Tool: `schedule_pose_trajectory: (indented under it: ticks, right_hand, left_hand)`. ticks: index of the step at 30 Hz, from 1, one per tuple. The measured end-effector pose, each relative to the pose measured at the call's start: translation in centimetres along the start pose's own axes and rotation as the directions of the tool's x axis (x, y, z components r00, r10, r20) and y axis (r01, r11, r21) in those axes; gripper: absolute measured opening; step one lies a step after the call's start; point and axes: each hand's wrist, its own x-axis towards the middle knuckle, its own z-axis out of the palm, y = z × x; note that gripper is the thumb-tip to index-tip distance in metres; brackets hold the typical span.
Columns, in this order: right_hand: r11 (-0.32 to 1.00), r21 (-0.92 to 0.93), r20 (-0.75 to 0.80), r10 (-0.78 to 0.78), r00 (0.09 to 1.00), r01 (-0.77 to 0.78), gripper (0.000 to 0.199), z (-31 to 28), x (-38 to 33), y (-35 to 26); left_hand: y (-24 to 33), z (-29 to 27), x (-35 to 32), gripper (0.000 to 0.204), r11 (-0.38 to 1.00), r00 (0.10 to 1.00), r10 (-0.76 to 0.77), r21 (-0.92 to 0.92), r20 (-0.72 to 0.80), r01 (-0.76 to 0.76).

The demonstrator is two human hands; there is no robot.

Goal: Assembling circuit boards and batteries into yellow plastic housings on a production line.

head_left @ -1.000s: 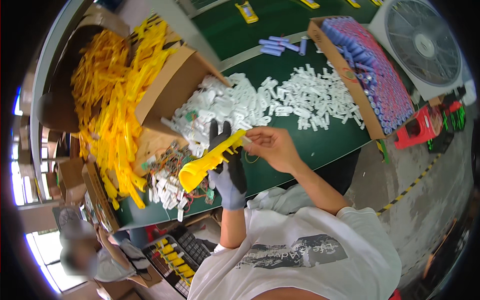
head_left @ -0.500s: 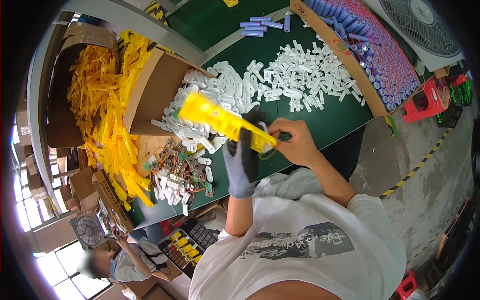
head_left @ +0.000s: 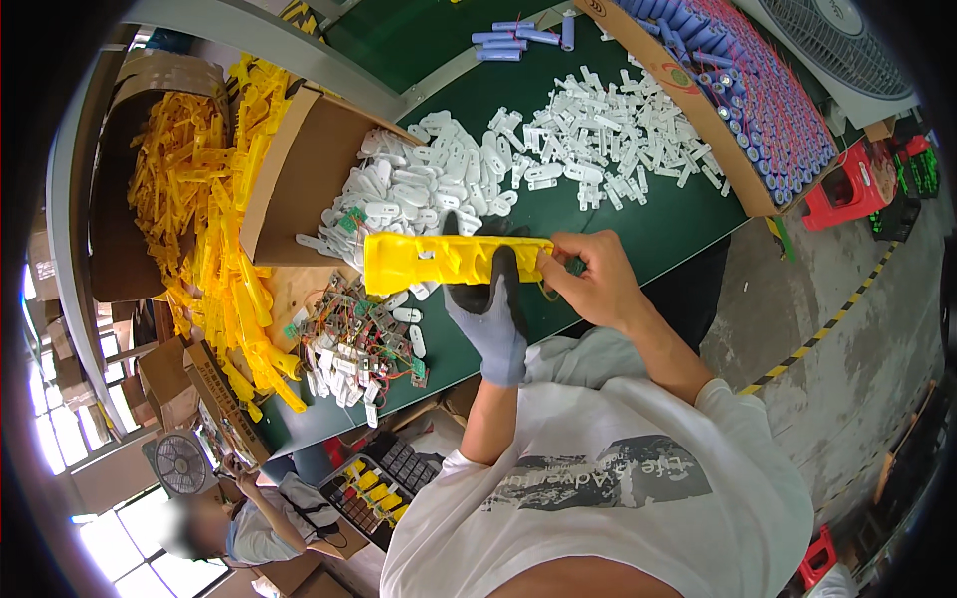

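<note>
My left hand (head_left: 490,319), in a grey and black glove, is closed round a long yellow plastic housing (head_left: 399,263) from below, its thumb lying along the near face. The housing lies nearly level over the green table. At its right end my bare right hand (head_left: 603,284) pinches with thumb and forefinger, touching the end. A small green piece (head_left: 575,266), seemingly a circuit board, shows between those fingers, mostly hidden. A thin wire (head_left: 546,292) loops below the housing's end. Behind the housing lies a heap of white oval plastic covers (head_left: 399,184).
Small white parts (head_left: 618,135) spread across the table (head_left: 678,234). A carton (head_left: 688,95) of purple cylindrical cells stands far right, loose cells (head_left: 513,45) behind. Yellow housings (head_left: 184,149) pile up left; wired circuit boards (head_left: 354,344) lie nearer. A person (head_left: 264,518) sits lower left.
The yellow housing has swung from a slant to nearly level, its left end coming down. My left hand has turned with it; my right hand stays at its right end.
</note>
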Motion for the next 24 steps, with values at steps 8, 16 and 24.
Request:
schedule_pose_trajectory:
  ticks: [8,16,24]
  right_hand:
    - [0.97,-0.099,0.103,-0.214,0.971,0.224,0.02,-3.5,-1.0,-0.9]
    - [0.848,0.529,0.02,-0.04,0.999,0.024,0.038,-3.5,-1.1,-0.6]
    - [0.701,0.696,0.261,-0.043,0.964,-0.157,0.032,-3.9,1.3,0.1]
  left_hand:
    - [3.6,0.3,3.7,0.048,0.944,0.937,0.326,0.092,-0.127,-0.316]
    - [4.3,-1.3,6.0,0.038,0.897,0.92,0.389,0.246,-0.04,-0.368]
    - [2.3,-2.0,4.0,0.08,0.985,0.999,-0.027,0.171,0.048,0.018]
